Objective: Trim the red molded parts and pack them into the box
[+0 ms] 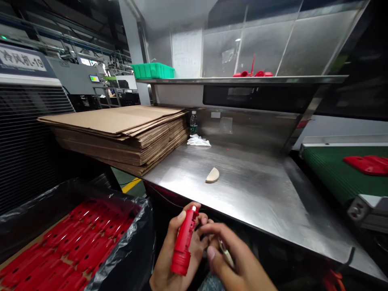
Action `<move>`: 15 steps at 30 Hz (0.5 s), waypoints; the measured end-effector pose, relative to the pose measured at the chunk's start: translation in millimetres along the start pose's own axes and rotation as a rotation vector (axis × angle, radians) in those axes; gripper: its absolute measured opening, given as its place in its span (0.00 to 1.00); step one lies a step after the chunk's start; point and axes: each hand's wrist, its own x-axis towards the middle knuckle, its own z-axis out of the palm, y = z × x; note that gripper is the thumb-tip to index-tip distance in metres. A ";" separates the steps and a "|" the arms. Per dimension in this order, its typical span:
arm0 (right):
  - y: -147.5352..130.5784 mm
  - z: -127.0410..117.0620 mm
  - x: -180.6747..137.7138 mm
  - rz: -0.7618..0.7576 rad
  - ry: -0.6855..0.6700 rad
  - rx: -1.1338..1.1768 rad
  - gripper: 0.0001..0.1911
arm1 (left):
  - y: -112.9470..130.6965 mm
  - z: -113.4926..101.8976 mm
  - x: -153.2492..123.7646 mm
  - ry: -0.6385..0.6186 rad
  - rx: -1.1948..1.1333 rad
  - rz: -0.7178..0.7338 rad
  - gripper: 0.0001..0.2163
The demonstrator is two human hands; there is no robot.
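Blade close to fingers on a red plastic part.
Left hand (174,250) grips the red part (184,241); right hand (235,262) pinches a small blade (226,254) beside it. A slip could nick the left fingers.

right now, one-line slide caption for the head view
Left hand grips a red part, right hand holds a small tool beside it, at a steel table.

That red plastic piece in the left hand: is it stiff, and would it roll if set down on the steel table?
The red plastic part probably stays stiff: it stands straight in the left hand, unsupported at the top. It looks light, since a loose grip of the fingers carries it. Its rounded lower end suggests it might roll on the smooth steel table, though its flatter sides may stop it.
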 end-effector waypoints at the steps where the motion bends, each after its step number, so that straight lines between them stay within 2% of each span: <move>1: 1.6 -17.4 6.8 0.048 0.073 -0.231 0.19 | -1.4 -4.2 0.5 0.060 0.033 0.009 0.12; 2: 3.8 -36.6 15.8 0.094 0.171 -0.453 0.18 | -2.7 -8.7 0.9 0.120 0.092 0.022 0.14; 4: 10.5 -75.9 41.2 0.143 0.357 -0.807 0.17 | -4.9 -16.8 1.6 0.220 0.246 0.059 0.26; 7: 24.5 -123.0 90.1 0.122 0.416 -0.917 0.27 | -8.2 -23.9 2.8 0.283 0.413 0.146 0.42; 9: 32.6 -137.6 115.4 0.097 0.404 -0.904 0.29 | -9.9 -26.2 3.9 0.291 0.443 0.227 0.46; 11: 38.8 -133.6 122.6 0.052 0.434 -0.882 0.29 | -10.6 -29.1 5.2 0.302 0.452 0.295 0.45; 12: 41.8 -124.1 118.1 0.025 0.473 -0.863 0.28 | -10.6 -31.2 6.2 0.307 0.461 0.331 0.44; 15: 55.9 -70.6 80.3 -0.035 0.548 -0.743 0.27 | -10.3 -39.3 10.3 0.327 0.537 0.473 0.42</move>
